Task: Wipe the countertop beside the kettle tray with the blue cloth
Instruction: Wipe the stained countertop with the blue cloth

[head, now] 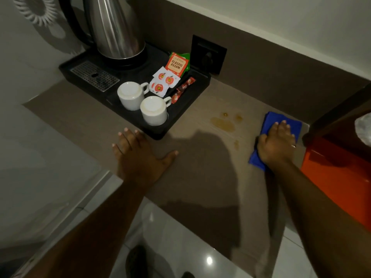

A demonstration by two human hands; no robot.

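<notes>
The blue cloth lies flat on the brown countertop at the right, close to the back wall. My right hand presses palm-down on it, fingers together and pointing away from me. A yellowish spill with a few smaller drops sits on the counter between the cloth and the black kettle tray. My left hand rests flat on the counter with fingers spread, its fingertips just in front of the tray's near corner. It holds nothing.
On the tray stand a steel kettle, two upturned white cups, tea and sugar sachets and a metal drip grate. A black wall socket sits behind. An orange cabinet borders the counter's right end.
</notes>
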